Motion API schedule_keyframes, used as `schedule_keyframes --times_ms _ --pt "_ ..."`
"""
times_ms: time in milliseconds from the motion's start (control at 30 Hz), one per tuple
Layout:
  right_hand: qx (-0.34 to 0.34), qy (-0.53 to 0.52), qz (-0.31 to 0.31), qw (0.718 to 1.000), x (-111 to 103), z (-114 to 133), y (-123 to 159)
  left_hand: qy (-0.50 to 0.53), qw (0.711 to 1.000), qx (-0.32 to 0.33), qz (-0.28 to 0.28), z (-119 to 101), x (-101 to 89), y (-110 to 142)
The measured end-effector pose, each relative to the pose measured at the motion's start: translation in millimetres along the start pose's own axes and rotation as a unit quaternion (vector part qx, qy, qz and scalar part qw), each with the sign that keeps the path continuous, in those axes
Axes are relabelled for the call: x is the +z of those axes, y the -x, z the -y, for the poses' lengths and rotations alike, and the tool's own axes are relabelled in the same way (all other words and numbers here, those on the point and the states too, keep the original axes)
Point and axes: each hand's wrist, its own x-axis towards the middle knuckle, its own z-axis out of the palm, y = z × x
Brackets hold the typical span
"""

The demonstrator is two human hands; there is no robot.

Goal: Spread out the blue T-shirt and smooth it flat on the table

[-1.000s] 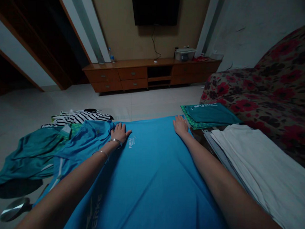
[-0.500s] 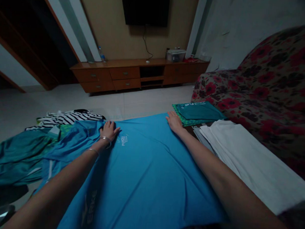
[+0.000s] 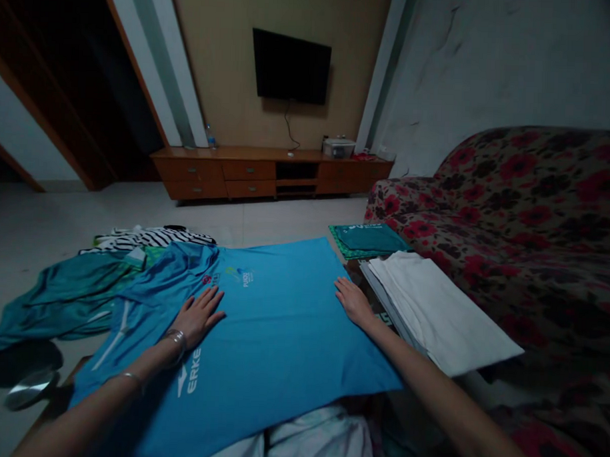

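A bright blue t-shirt (image 3: 276, 334) with white "ERKE" lettering lies spread flat in front of me. My left hand (image 3: 198, 314) rests on it palm down near its left side, fingers stretched out, with bracelets on the wrist. On the shirt's right edge my right hand (image 3: 351, 301) lies flat with its fingers extended. Neither hand holds anything.
Folded white cloth (image 3: 432, 309) lies to the right, with a folded teal garment (image 3: 367, 237) beyond it. A floral sofa (image 3: 510, 216) fills the right side. Teal (image 3: 62, 297) and striped (image 3: 149, 238) clothes lie on the floor at left. A wooden TV cabinet (image 3: 267, 170) stands against the far wall.
Both hands have slid back toward me along the blue shirt from its far edge to its middle. The camera has tilted up, showing more of the wall.
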Motion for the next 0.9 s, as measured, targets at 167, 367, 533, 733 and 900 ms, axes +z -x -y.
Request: schedule_keyframes --times_ms 167,367,533,733,900 --pt "0.019 -0.005 0.002 1.000 -24 9 18 0.020 1.000 -0.012 0.019 -3 -12.9 12" --pt "0.138 -0.134 -0.113 0.975 -59 27 153 0.096 0.984 -0.061 -0.134 -10 -23.0 123" --pt "0.436 -0.369 -0.132 0.810 -63 31 279 0.265 0.833 -0.334 -0.352 -2 -3.8 267" --pt "0.474 -0.659 -0.041 0.583 -56 46 279 0.639 0.546 -0.478 -0.254 -35 20.7 315" --pt "0.481 -0.685 -0.031 0.547 -56 46 248 0.802 0.453 -0.362 -0.146 -49 22.0 303"
